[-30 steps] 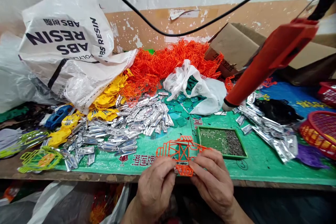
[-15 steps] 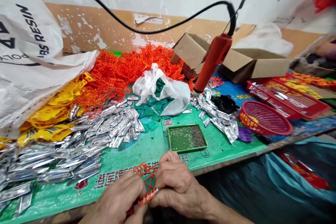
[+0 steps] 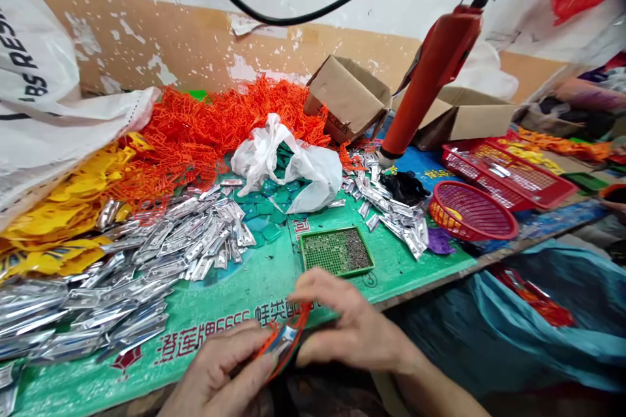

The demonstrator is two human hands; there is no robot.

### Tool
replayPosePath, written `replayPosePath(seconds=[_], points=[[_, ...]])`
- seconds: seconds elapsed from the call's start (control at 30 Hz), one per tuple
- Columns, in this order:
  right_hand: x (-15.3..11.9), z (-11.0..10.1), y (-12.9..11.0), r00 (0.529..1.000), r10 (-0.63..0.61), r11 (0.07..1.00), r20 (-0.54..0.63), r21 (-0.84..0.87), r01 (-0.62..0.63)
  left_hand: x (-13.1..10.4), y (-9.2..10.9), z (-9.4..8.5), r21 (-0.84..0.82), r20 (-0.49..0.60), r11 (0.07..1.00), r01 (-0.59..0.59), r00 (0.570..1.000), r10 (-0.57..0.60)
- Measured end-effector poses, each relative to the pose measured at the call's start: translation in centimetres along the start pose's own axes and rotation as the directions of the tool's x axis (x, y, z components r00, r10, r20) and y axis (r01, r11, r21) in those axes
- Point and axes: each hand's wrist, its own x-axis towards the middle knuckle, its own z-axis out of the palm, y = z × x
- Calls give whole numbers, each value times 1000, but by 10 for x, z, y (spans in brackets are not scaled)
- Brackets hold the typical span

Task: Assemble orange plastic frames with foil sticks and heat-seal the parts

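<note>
Just beyond the table's front edge, my left hand [image 3: 227, 368] pinches an orange plastic frame [image 3: 298, 320] between thumb and fingers. A shiny silver strip with blue on it [image 3: 285, 343] lies along the frame, which is tilted. My right hand [image 3: 345, 322] is at the frame's upper end, thumb and fingers apart; whether a fingertip touches it I cannot tell. Beyond the hands sits a green tray of small metal screws [image 3: 337, 251]. A red electric screwdriver [image 3: 430, 81] hangs by its cable over the table.
Silver strips [image 3: 195, 241] lie heaped at left, with more [image 3: 396, 218] at right. Behind are orange frames [image 3: 195, 127], yellow pieces [image 3: 63, 208], a white plastic bag [image 3: 313, 172] and a cardboard box [image 3: 342, 101]. Red baskets [image 3: 472, 212] stand at right, above a blue-lined bin [image 3: 528, 332].
The orange frame has turned, and the silver strip now shows on it. My right hand's fingers have spread from their closed grip. The view has shifted right.
</note>
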Motion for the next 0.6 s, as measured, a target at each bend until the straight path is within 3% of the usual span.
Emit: replayPosePath(seconds=[0.03,0.07,0.13,0.17,0.2,0.23,0.3,0.37,0.43,0.5,0.6], points=[[2,-16,1,989,10,999,-150,-36,-15,1,-5,-1,-10,-36,1000,18,999,-18],[6,-35,3,935,1,993,-356,-106,-41,1,-10,-1,-16,-81,999,39,996,-40],[19,-79,10,670,-159,963,-725,-263,-56,4,-20,-1,-37,-168,995,96,981,-101],[29,-101,15,553,-243,944,-797,-326,-56,5,-25,0,-55,-203,990,130,969,-139],[41,-122,19,501,-281,934,-818,-354,-54,7,-28,1,-78,-227,985,156,959,-169],[55,-139,23,517,-275,943,-810,-332,-19,9,-29,3,-101,-239,980,173,952,-193],[85,-160,28,675,-219,975,-704,-174,135,14,-28,7,-131,-238,974,185,948,-213],[111,-165,26,800,-141,978,-584,41,203,17,-23,11,-150,-231,970,192,947,-223],[129,-156,18,893,-43,962,-449,223,158,20,-17,13,-161,-224,963,215,943,-248],[139,-140,6,939,29,934,-342,343,97,22,-12,14,-165,-213,957,239,939,-271],[141,-114,-9,945,92,905,-313,422,52,26,-8,10,-173,-145,949,262,947,-288]])
